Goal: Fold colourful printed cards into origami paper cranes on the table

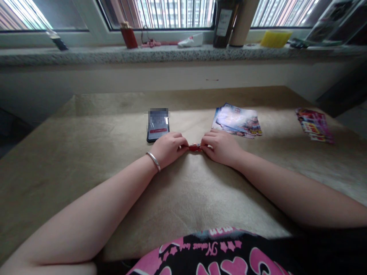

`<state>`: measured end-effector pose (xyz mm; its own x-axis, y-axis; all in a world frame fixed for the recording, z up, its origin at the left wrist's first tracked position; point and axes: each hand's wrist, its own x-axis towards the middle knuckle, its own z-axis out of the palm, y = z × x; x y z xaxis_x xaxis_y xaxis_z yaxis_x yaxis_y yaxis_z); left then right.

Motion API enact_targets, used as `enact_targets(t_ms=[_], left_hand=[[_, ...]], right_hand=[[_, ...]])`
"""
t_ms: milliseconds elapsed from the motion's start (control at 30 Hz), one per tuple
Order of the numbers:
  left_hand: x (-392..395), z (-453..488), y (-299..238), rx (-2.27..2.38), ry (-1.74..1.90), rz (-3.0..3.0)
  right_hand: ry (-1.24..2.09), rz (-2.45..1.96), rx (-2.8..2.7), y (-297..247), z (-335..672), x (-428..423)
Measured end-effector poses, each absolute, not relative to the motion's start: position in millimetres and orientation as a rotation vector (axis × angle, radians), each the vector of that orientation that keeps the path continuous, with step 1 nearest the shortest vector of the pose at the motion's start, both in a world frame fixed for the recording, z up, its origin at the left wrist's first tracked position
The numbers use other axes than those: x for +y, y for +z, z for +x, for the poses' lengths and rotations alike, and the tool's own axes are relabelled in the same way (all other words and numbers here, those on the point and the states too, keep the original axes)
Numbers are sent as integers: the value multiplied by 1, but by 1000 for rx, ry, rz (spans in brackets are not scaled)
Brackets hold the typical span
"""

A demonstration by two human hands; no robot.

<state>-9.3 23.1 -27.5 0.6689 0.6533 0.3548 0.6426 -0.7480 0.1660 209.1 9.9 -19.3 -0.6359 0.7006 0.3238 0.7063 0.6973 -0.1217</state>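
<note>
Both hands meet over the middle of the table (123, 183). My left hand (171, 148) pinches the left end of a small, narrow, shiny red packet (195, 147), and my right hand (222, 147) grips its right end. The packet runs crosswise between the fingertips, low over the tabletop; its ends are covered by my fingers. Just beyond my left hand lies a black phone (158, 128) with its screen up. A loose pile of printed picture cards (239, 119) is spread right behind my right hand.
Several colourful pink and red printed packets (315, 126) lie fanned at the right of the table. On the stone windowsill (94, 55) stand a red lighter-like object (128, 36), a dark bottle (224, 26) and a yellow sponge-like block (275, 39).
</note>
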Motion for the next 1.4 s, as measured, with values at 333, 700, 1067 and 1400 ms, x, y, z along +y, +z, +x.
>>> enact_targets(t_ms=[333, 700, 1067, 1400], left_hand=[[20, -8, -23, 1186, 540, 2880], [19, -9, -23, 1174, 490, 2949], [11, 1, -23, 887, 569, 2910], [14, -1, -24, 939, 654, 2619]], right_hand=[[113, -1100, -2503, -25, 210, 13], [210, -1093, -2435, -30, 212, 16], [318, -1053, -2381, -29, 211, 21], [490, -1166, -2215, -30, 209, 19]])
